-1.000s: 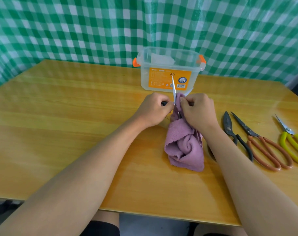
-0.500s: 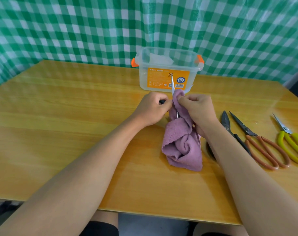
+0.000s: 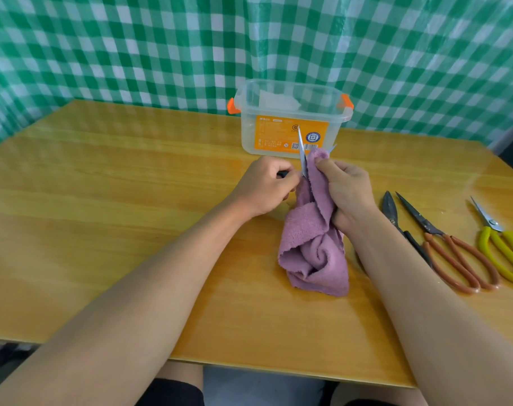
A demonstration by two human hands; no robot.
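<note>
head view: the left hand [image 3: 264, 186] grips the scissors [image 3: 301, 150], blades up and apart. the right hand [image 3: 348, 191] pinches the cloth [image 3: 313, 247] between the blades, its bunched end resting on the surface [image 3: 132, 200] near the box [image 3: 290, 118].

the scene is viewed from one wide-angle camera worn on the head, aimed forward and down. the table [image 3: 117, 215] is seen from its near edge, the left hand [image 3: 264, 186] and right hand [image 3: 348, 191] are caught close at mid-frame, and the checked curtain [image 3: 161, 48] is taken in behind.
</note>
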